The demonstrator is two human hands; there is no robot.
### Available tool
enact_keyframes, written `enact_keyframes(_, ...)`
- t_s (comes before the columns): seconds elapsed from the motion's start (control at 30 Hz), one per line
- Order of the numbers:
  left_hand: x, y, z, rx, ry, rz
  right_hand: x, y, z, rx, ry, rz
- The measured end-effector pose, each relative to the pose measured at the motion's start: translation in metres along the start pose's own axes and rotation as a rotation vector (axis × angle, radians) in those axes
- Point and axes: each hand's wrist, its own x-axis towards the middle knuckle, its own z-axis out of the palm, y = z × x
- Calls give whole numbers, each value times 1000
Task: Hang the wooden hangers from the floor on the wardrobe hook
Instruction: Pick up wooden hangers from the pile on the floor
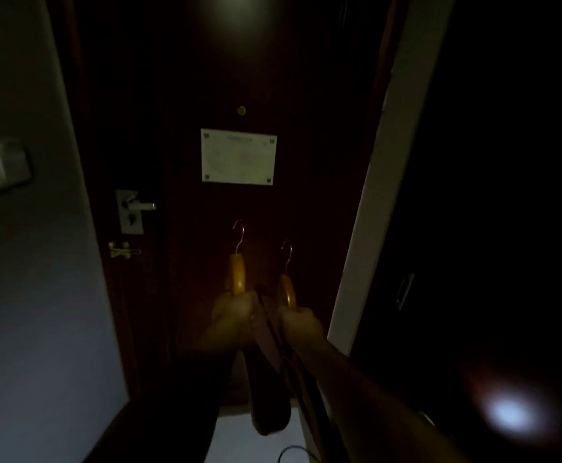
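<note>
The scene is very dim. My left hand (231, 317) grips a wooden hanger (236, 277) held upright, its metal hook pointing up in front of a dark door. My right hand (298, 324) grips a second wooden hanger (286, 292) beside it, hook also up. The lower arms of both hangers trail down toward me between my forearms. No wardrobe hook can be made out; the wardrobe side on the right is nearly black.
A dark red door (239, 78) stands straight ahead with a white notice plate (238, 157), a lever handle (132, 210) and a brass latch (122, 250). A pale wall (22, 295) is on the left, a white frame edge (373, 202) on the right.
</note>
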Motion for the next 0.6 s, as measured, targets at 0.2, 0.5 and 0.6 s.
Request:
enact_keyframes(0.2, -55, 53, -16, -97, -34, 104, -50, -36, -17, 114, 12, -144)
enact_keyframes(0.5, -153, 66, -46, -82, -124, 290, -167, -58, -22, 200, 95, -275)
enact_keyframes(0.6, -188, 53, -52, -66, -154, 306, -200, -47, -25, 175, 146, -275)
